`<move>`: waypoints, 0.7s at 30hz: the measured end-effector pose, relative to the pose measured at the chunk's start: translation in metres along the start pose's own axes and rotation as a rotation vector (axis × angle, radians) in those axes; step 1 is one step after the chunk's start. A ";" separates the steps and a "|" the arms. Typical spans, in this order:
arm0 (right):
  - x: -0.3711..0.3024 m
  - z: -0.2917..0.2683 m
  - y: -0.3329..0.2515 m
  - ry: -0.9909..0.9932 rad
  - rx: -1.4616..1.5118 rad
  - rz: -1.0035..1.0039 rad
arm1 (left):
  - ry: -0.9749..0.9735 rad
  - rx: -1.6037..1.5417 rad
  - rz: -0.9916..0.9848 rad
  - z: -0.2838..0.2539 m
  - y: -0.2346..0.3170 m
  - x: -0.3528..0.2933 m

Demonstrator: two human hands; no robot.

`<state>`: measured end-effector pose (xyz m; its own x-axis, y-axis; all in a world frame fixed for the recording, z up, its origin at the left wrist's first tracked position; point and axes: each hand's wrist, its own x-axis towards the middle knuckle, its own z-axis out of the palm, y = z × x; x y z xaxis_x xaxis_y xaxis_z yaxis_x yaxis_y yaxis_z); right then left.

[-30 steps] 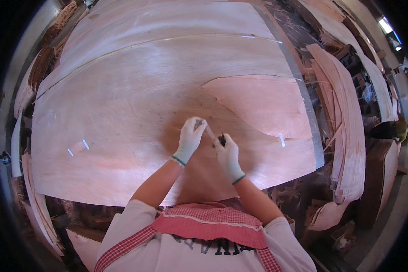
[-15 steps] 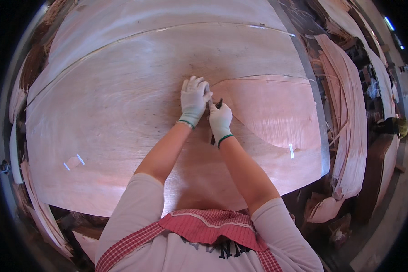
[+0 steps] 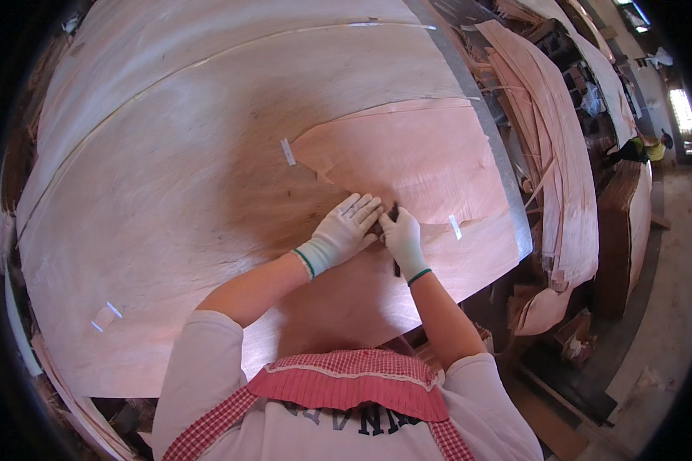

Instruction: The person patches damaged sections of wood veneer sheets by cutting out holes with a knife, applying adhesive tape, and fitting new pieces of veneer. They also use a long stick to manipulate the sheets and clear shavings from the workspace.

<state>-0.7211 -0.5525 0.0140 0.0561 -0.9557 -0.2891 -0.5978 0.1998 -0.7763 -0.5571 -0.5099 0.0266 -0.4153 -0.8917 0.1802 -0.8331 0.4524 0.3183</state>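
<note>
A large pale wood veneer sheet (image 3: 154, 177) lies before me, with a pinker veneer patch (image 3: 415, 146) at its right side. My left hand (image 3: 342, 230), in a white glove with a green cuff, lies with its fingers stretched out at the patch's lower edge. Close beside it, my right hand (image 3: 404, 238), gloved alike, is closed around a slim black tool (image 3: 397, 265) whose exact kind is hidden. A short white tape strip (image 3: 287, 151) sits at the patch's left tip, and another tape strip (image 3: 455, 227) crosses its lower right edge.
Two small tape strips (image 3: 106, 316) mark the sheet's lower left. A long seam (image 3: 207, 58) curves across the far part. Torn veneer strips (image 3: 565, 169) hang beyond the right edge, near a veneer stack (image 3: 623, 230). A person (image 3: 650, 147) is at the far right.
Both hands have moved from the patch's left tip toward its lower edge, nearer to me. The tape strip at that tip now shows. My left fingers have flattened, and the whole view has shifted.
</note>
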 end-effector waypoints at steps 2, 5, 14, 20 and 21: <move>0.004 -0.025 -0.023 -0.105 -0.579 -0.292 | -0.026 0.058 0.028 -0.008 0.000 -0.003; 0.027 -0.070 -0.042 -0.145 -0.650 -0.314 | -0.087 0.134 -0.009 -0.011 0.005 0.008; 0.089 -0.068 -0.054 -0.072 0.108 0.030 | 0.496 -0.009 -0.313 -0.018 -0.123 0.150; 0.185 -0.025 -0.064 -0.018 0.087 -0.025 | 0.607 -0.024 -0.386 0.014 -0.149 0.172; 0.212 -0.017 -0.056 0.024 0.074 -0.089 | 0.622 -0.041 -0.367 0.013 -0.146 0.174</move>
<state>-0.6891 -0.7697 0.0056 0.0870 -0.9750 -0.2044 -0.5309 0.1282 -0.8376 -0.5128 -0.7313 -0.0003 0.1836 -0.8166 0.5472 -0.8596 0.1366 0.4923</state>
